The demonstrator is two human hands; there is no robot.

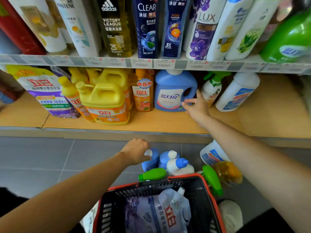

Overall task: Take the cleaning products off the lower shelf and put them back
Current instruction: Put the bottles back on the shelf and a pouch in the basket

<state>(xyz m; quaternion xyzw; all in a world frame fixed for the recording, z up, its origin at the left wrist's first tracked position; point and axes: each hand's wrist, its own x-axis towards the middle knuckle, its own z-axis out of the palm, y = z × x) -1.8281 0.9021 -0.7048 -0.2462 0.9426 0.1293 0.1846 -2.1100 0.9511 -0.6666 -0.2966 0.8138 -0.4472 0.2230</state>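
Seemingly restocking, the spread-fingered right hand (196, 106) touches the far blue handled plastic jug (170, 91) while the left hand (135, 151) grips a near white-capped blue bottle (150, 163), to shelve next.

The black-labelled bottle (115, 31) reads adidas VICTORY LEAGUE, the navy bottle (146, 31) CLEAR, the blue jug (168, 82) 蓝月亮.

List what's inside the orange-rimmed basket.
One clear refill pouch with red lettering lies inside the basket. Anything beneath the pouch is covered; the near end is out of frame.

Shelf front (151, 121) bare; bottles (107, 101) crowd back.
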